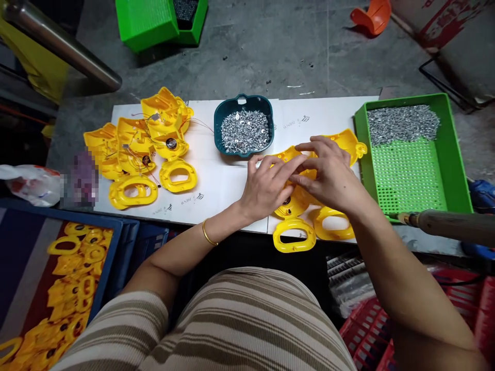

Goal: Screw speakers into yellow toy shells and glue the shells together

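My left hand (266, 184) and my right hand (328, 171) come together over a group of yellow plastic shells at the right of the white board. Both hands have bent fingers, their tips close together; whatever sits between them is too small or hidden to make out. Beneath my hands, a yellow shell (293, 205) with a round speaker is partly covered. Its oval handle loop (294, 220) points towards me. Another yellow shell (344, 141) shows behind my right hand. Just beyond my left hand stands a dark teal basket (218, 123) of small shiny metal pieces.
More yellow shells (170, 119) with speakers and wires lie at left. A green tray (450, 154) of silver screws stands at right, beside a dark rod-shaped tool (456, 224). A blue crate (116, 237) of yellow shells is lower left; green bins (149, 26) stand at the back.
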Demonstrator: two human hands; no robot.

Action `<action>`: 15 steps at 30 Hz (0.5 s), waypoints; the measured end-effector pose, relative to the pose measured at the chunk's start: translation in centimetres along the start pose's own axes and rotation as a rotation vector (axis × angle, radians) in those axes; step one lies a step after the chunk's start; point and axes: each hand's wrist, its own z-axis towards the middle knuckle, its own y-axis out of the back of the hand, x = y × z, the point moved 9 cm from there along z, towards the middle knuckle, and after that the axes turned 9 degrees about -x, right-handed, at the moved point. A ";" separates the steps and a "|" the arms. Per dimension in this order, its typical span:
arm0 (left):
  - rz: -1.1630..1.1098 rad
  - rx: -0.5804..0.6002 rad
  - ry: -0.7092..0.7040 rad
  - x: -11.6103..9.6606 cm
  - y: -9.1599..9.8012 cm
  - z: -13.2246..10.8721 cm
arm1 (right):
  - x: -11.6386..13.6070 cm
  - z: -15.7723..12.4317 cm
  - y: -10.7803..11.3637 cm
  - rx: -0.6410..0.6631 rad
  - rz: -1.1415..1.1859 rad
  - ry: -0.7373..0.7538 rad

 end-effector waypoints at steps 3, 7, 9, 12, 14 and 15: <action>-0.027 -0.066 0.009 0.7 -0.1 -0.2 | -0.3 0.3 -0.2 0.088 0.022 -0.005; -0.047 -0.140 -0.022 0.9 0.3 -0.3 | -0.4 0.4 -0.4 0.132 0.045 0.012; -0.058 -0.178 -0.029 1.0 0.5 -0.3 | -0.2 0.5 -0.6 0.148 0.057 0.014; -0.077 -0.214 -0.038 1.1 0.8 -0.4 | -0.1 0.5 -1.1 0.192 0.054 0.005; -0.101 -0.206 -0.050 1.2 0.8 -0.5 | -0.1 0.5 -1.2 0.195 0.034 -0.003; -0.117 -0.199 -0.049 1.3 0.8 -0.6 | -0.1 0.6 -1.1 0.182 0.024 -0.001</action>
